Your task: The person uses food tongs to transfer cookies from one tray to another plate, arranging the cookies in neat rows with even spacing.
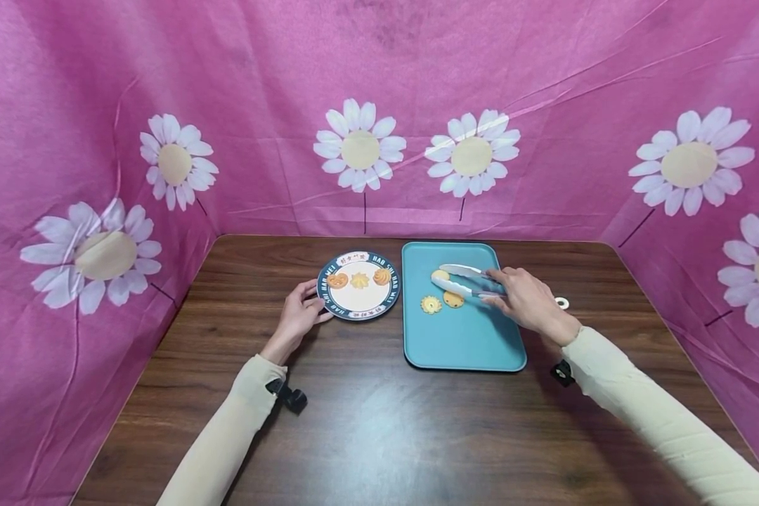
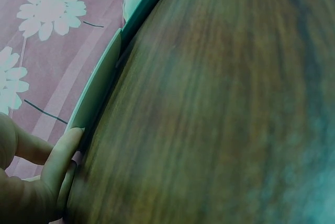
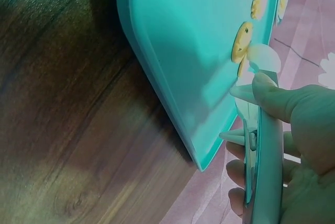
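Observation:
At the left rim of a round plate (image 1: 358,306) with a dark blue border, my left hand (image 1: 299,313) holds the edge between thumb and fingers. Three cookies lie on that plate: a pretzel-shaped one (image 1: 337,281), a star-shaped one (image 1: 360,280) and a swirled one (image 1: 382,277). My right hand (image 1: 523,299) grips tongs (image 1: 458,288) over a teal tray (image 1: 462,344). Their white tips are spread around a pale round cookie (image 1: 440,275). Close below the tips lie a chip-dotted cookie (image 1: 453,301) and a flower-shaped cookie (image 1: 431,304).
The tray stands just right of the plate on a dark wooden table (image 1: 354,422). A white ring (image 1: 562,303) shows beyond my right wrist. Pink cloth (image 1: 259,140) with daisies hangs behind and at both sides.

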A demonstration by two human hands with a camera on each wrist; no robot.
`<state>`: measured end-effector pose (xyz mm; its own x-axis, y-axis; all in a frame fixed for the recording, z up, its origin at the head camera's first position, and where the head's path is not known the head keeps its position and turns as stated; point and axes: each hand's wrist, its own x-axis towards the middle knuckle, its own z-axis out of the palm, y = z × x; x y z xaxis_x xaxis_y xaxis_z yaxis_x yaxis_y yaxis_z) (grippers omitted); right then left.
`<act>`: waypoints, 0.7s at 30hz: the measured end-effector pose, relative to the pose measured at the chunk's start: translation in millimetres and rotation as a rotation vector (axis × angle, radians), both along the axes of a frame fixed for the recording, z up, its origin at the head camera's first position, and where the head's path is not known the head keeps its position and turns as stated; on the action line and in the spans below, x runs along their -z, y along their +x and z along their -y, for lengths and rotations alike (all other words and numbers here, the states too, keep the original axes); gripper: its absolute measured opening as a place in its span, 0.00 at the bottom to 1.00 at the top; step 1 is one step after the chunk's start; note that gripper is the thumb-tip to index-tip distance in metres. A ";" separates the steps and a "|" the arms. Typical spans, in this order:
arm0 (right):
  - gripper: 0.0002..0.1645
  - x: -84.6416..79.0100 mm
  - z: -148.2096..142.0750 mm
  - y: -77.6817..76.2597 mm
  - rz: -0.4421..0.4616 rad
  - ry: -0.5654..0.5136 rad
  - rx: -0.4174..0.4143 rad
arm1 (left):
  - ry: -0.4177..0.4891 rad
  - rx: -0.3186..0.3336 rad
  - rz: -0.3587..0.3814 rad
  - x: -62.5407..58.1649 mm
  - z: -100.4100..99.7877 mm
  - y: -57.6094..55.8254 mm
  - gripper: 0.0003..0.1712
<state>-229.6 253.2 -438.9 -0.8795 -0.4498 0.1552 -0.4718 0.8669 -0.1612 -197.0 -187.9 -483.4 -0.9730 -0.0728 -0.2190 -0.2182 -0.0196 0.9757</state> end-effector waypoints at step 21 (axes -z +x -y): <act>0.32 -0.9 3.2 3.4 -0.047 -0.019 0.004 | 0.006 -0.002 0.000 2.2 -0.1 -1.0 0.33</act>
